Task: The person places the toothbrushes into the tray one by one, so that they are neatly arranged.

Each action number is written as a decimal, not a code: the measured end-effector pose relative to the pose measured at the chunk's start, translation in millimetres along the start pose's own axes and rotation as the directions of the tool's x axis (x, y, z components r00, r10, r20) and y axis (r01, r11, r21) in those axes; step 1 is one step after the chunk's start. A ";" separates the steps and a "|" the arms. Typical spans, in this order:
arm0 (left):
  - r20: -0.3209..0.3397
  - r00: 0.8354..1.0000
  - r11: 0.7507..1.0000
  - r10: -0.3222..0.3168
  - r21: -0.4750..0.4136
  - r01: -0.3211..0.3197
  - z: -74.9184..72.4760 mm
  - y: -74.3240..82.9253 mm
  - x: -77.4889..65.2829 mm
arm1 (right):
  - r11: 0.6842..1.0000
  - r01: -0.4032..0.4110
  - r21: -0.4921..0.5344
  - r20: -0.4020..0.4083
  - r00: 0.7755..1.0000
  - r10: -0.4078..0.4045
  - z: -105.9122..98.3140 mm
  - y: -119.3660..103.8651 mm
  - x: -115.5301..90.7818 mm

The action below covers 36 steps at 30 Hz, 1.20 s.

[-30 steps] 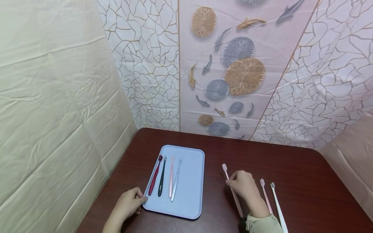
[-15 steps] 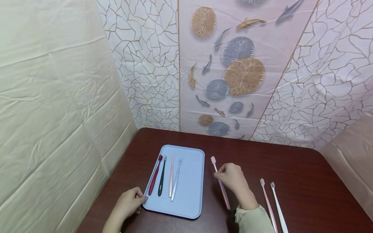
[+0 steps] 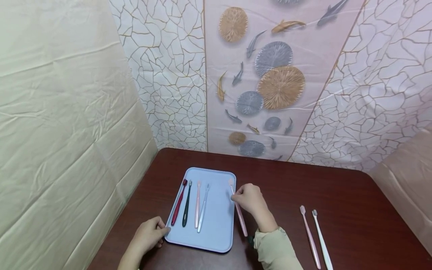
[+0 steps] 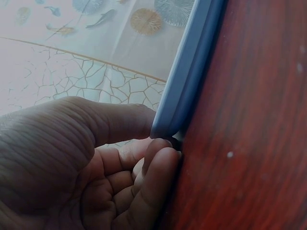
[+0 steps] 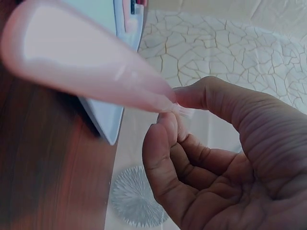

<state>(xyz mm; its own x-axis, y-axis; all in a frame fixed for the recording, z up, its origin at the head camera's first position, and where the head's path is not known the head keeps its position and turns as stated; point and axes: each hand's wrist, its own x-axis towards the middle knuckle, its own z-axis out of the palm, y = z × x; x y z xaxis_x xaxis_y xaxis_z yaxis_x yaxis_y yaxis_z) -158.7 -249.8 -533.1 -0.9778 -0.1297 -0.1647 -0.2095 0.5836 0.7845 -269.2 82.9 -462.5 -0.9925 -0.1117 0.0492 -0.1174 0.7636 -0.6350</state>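
Observation:
In the head view my right hand [image 3: 250, 198] pinches a pink toothbrush [image 3: 241, 222] by its middle. Its bristle head overlaps the right rim of a pale blue tray [image 3: 218, 227], and the handle slants back toward me. Close up, the right wrist view shows the thick handle end [image 5: 72, 52] between thumb and curled fingers. My left hand [image 3: 149, 233] holds the tray's near left corner, thumb on the rim and fingertips at its underside in the left wrist view. On the tray lie a red toothbrush [image 3: 179, 204], a black one [image 3: 186, 205], a pink one [image 3: 197, 206] and a clear pale one [image 3: 203, 210].
To the right on the dark red-brown table [image 3: 276, 180] lie another pink toothbrush [image 3: 310, 238] and a white toothbrush [image 3: 322, 240], side by side. A patterned cloth [image 3: 179, 75] hangs behind the table, and a cream cloth [image 3: 67, 131] at the left.
My right hand has carried the pink toothbrush leftward, from the table's right part to the tray's right edge. The left hand stays at the tray's corner.

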 end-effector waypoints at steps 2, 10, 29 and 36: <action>-0.003 1.000 1.000 -0.003 -0.001 0.003 0.1 -0.2 -0.4 | 1.000 0.002 0.005 0.007 1.000 -0.002 2.9 -3.3 1.1; -0.010 1.000 1.000 -0.003 0.004 0.003 -0.1 -0.9 -2.8 | 1.000 0.000 0.011 0.026 1.000 0.000 13.0 -14.0 4.1; -0.017 1.000 1.000 0.002 -0.003 -0.002 -0.1 -1.5 -0.2 | 0.997 -0.061 0.045 0.089 0.994 0.057 44.0 -17.2 26.5; -0.015 1.000 1.000 -0.008 0.000 0.008 0.0 0.2 -0.4 | 0.997 -0.074 0.031 0.083 0.994 0.071 56.0 -20.9 28.0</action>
<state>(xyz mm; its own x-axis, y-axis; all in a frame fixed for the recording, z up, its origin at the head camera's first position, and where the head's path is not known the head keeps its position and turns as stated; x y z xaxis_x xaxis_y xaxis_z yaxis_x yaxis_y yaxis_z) -158.3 -249.7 -532.9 -0.9758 -0.1465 -0.1622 -0.2176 0.5821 0.7834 -292.7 28.1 -491.0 -0.9922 -0.1095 -0.0603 -0.0426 0.7496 -0.6605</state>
